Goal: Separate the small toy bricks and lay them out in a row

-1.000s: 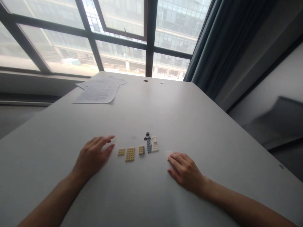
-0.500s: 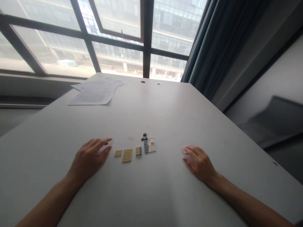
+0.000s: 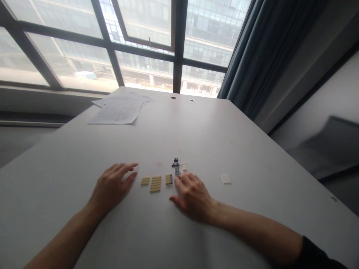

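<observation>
My left hand (image 3: 112, 185) rests on the table, its thumb and fingers apart and holding nothing. Just right of its fingertips lies a small tan toy-brick plate (image 3: 145, 181), with a larger tan plate (image 3: 155, 184) beside that. A tan and grey piece (image 3: 168, 179) comes after them. My right hand (image 3: 193, 194) reaches over the grey plates (image 3: 177, 171), thumb spread away from the fingers. Its fingers hide part of the grey and white pieces. Small black pieces (image 3: 175, 162) and a white piece (image 3: 184, 166) lie beyond its fingertips. A flat white tile (image 3: 226, 179) sits alone farther right.
Printed paper sheets (image 3: 116, 110) lie at the table's far left, before the window. Two round holes (image 3: 173, 98) show near the far edge of the white table (image 3: 196, 130). A dark curtain (image 3: 244, 67) hangs at the back right.
My right hand has moved left from the white tile to the grey and white pieces, leaving the tile on the table. My left hand keeps its place. The whole view has shifted slightly.
</observation>
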Motion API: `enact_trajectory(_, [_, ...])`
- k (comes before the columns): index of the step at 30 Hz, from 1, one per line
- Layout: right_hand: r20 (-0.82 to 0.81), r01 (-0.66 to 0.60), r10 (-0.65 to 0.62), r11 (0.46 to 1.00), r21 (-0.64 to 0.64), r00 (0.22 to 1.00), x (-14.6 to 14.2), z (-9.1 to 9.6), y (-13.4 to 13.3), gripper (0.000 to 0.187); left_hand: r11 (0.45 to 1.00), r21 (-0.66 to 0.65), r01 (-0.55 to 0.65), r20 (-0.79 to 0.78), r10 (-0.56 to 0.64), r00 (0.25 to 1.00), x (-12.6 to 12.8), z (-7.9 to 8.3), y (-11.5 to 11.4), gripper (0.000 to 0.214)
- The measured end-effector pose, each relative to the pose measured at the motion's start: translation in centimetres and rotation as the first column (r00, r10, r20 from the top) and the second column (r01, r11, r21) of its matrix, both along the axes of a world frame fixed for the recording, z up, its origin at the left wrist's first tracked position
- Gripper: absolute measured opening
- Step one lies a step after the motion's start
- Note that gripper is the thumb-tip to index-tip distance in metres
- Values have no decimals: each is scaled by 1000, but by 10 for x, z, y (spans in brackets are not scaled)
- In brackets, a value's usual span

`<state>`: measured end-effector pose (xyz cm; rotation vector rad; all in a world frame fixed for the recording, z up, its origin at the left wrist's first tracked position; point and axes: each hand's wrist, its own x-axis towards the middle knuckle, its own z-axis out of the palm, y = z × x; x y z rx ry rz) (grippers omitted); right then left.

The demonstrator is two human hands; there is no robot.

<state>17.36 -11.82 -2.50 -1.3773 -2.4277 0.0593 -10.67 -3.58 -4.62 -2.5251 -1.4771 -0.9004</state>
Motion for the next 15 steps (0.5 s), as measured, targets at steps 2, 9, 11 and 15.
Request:
enact_trajectory(2, [2, -8, 8, 1000, -12, 1000, -2, 0, 1, 40, 1000, 1, 1, -1, -1, 1000, 0, 0, 0, 28])
enact_trajectory(9, [-1, 37, -37, 999, -5, 999, 29, -3, -3, 35, 1000, -1, 6, -13, -6, 1000, 1, 0, 0, 27])
enact_trajectory(11, [-14, 60, -60, 998, 7, 998, 48, -4, -2, 34, 1000, -4, 13, -23, -13, 1000, 1, 1, 0, 28])
enact_trajectory(15, [-38, 147, -146, 989, 30, 989, 97, -7, 7, 27, 1000, -6, 10, -26, -10, 1000, 2, 1, 0, 29])
